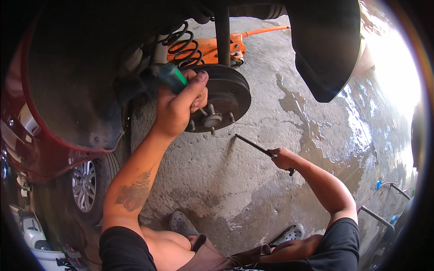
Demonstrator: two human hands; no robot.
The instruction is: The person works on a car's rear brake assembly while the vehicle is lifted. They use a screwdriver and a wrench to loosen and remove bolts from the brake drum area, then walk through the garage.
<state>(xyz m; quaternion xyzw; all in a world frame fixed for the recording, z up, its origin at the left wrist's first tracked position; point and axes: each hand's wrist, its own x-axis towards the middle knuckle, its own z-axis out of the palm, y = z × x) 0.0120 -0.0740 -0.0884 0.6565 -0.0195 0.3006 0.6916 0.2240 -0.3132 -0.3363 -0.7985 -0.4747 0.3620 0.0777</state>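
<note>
My left hand [181, 101] is closed around a screwdriver with a green and dark handle [172, 77], raised beside the wheel hub; its shaft is mostly hidden by my fingers. Right behind that hand is a dark round brake drum [237, 92], with several wheel studs and a round centre cap [212, 120] facing me. Lower and to the right, my right hand [284, 159] grips a long dark metal bar [253, 145]. One end of the bar points toward the drum, apart from it, and the other sticks out below my fist.
Behind the drum stand a coil spring [190, 47] and an orange floor jack [210, 49]. A red car body panel [27, 131] curves along the left, with a wheel [84, 186] below it. The concrete floor [203, 180] has wet patches on the right. A metal tube frame [377, 217] stands at lower right.
</note>
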